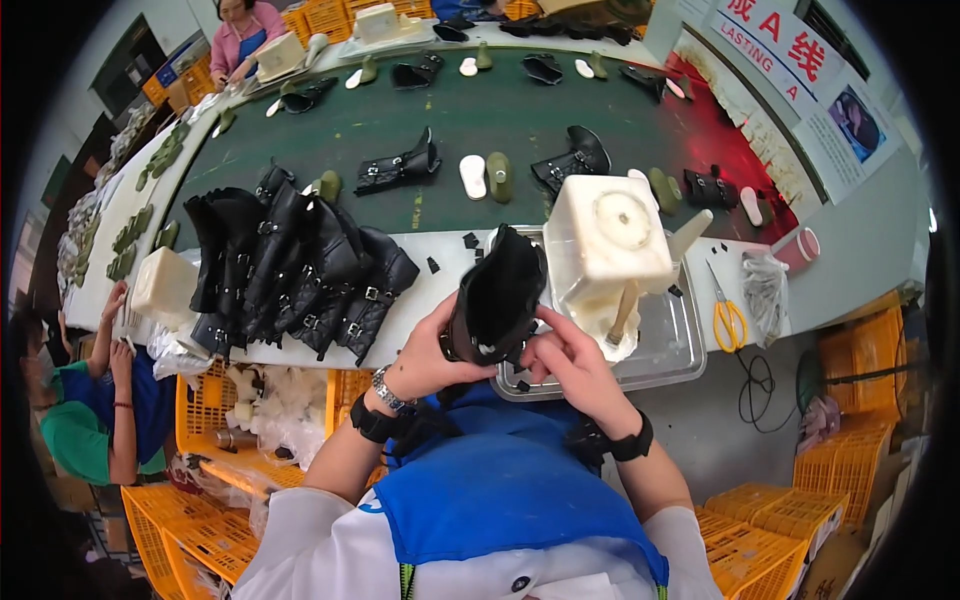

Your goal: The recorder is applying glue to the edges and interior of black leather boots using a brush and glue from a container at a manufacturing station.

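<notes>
Between two hands, one black boot.

Footwear factory: boot-making line
Conveyor belt: black boots, white insoles and olive shoe lasts set out in rows
Crew: co-worker in pink, another in green
Crates: orange plastic, stacked near the worktable

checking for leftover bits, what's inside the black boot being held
The open top of the black boot, between the left hand and right hand, shows only dark inner surface. Its walls hide the foot end; whether anything lies deeper cannot be told.
</notes>
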The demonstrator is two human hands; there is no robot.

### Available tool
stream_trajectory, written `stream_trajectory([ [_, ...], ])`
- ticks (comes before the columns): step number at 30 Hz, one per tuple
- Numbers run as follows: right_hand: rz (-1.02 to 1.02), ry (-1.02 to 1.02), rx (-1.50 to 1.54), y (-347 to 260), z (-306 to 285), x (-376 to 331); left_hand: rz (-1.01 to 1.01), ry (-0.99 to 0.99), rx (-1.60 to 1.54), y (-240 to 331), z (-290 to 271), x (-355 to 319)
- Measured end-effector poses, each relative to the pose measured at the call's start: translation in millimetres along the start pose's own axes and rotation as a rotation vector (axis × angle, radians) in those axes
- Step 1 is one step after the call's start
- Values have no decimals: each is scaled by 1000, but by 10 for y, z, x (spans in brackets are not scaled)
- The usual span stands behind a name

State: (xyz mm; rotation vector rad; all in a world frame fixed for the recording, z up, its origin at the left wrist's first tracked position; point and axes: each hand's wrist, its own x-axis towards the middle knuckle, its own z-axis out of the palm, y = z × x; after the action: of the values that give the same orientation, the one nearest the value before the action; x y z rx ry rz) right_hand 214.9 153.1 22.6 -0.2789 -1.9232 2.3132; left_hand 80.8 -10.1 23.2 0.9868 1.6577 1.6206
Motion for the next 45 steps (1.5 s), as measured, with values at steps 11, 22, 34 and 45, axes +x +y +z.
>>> stream_trajectory([
  [11,162,10,258,-79,47,109,301,45,339,-144,75,14],
  [22,31,217,-105,-77,-398,-126,-90,187,161,-314,-349,59],
  [34,-32,589,-934,204,-1121,-63,-3,70,-384,-154,-277,447],
  [45,-108,756,-507,244,-1248,-368,-351,-395,-555,-266,-476,426],
])
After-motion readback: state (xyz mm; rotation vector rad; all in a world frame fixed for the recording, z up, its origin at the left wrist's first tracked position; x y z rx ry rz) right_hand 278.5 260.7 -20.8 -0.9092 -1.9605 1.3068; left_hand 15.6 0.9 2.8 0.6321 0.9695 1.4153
